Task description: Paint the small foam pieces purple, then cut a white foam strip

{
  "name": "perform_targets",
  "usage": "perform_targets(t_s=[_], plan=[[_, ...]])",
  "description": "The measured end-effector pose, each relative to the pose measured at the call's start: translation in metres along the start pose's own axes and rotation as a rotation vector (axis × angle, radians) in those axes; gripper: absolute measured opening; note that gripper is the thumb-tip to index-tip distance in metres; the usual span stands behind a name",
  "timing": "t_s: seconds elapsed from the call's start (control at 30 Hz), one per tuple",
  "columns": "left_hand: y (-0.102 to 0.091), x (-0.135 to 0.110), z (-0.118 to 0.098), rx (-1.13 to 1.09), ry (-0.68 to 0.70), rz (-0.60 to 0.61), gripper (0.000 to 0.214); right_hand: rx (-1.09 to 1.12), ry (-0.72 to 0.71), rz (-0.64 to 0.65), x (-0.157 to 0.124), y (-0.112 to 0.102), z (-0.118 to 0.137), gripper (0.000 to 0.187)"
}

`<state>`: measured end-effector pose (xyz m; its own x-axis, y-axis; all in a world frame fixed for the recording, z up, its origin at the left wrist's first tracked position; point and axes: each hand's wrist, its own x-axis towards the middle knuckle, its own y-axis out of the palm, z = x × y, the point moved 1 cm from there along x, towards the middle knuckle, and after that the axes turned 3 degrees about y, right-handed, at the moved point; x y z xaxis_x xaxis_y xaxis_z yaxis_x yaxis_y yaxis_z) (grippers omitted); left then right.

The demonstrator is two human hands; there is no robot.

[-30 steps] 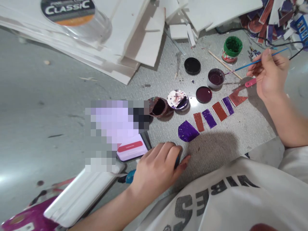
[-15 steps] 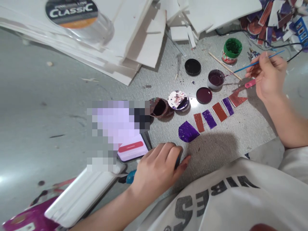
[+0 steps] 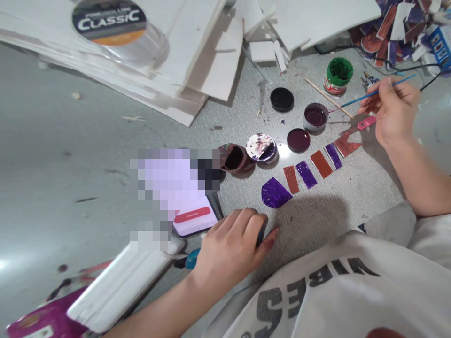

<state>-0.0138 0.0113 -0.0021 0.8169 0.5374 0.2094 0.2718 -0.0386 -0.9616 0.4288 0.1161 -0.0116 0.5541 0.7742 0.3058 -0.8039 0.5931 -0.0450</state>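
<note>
My right hand [image 3: 394, 110] pinches a thin blue paintbrush [image 3: 366, 95] whose tip sits at the rim of a small pot of purple paint [image 3: 315, 116]. A pink-handled tool [image 3: 366, 122] lies under that hand. My left hand [image 3: 230, 246] rests on the table with curled fingers over a dark blue-handled tool [image 3: 192, 258]. Between the hands lies a row of painted pieces: a purple half-round piece [image 3: 274, 193] and alternating red and purple strips [image 3: 306, 174], ending in a red angular piece [image 3: 347, 144].
Open paint pots [image 3: 232, 157], a smeared lid [image 3: 260, 145], a dark lid [image 3: 282, 99] and a green-capped jar [image 3: 338, 75] stand behind the pieces. A phone [image 3: 195, 220] lies by my left hand. White foam boards [image 3: 197, 51] and a tape roll [image 3: 112, 23] fill the back.
My right hand and the brush have drawn back slightly from the purple pot, the tip moving from inside to its rim. The left hand has not moved.
</note>
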Motion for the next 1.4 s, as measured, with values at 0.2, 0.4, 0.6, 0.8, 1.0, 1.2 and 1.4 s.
perform_targets(t_s=[0.2, 0.4, 0.6, 0.8, 1.0, 1.2, 1.4], plan=[[-0.002, 0.0, 0.0, 0.003, 0.001, 0.002, 0.018, 0.002, 0.005, -0.053, 0.003, -0.002, 0.003, 0.069], [0.0, -0.001, 0.0, -0.004, -0.005, 0.006, 0.019, 0.005, -0.013, -0.014, 0.001, -0.001, 0.002, 0.073], [0.0, -0.001, 0.0, -0.002, -0.002, 0.004, 0.017, -0.001, -0.023, -0.055, 0.004, -0.003, 0.002, 0.071], [0.0, -0.001, -0.001, 0.001, 0.0, 0.005, 0.019, 0.03, -0.039, -0.045, 0.005, -0.004, 0.0, 0.068], [0.0, 0.0, -0.001, 0.001, -0.01, 0.005, 0.02, -0.001, -0.028, -0.056, 0.009, -0.007, -0.014, 0.076], [-0.002, 0.001, -0.001, -0.002, 0.001, 0.0, 0.02, -0.033, -0.038, -0.049, 0.009, -0.006, -0.014, 0.081], [-0.001, 0.001, -0.001, -0.008, 0.005, -0.003, 0.021, -0.048, -0.089, -0.076, 0.009, -0.004, -0.009, 0.083]])
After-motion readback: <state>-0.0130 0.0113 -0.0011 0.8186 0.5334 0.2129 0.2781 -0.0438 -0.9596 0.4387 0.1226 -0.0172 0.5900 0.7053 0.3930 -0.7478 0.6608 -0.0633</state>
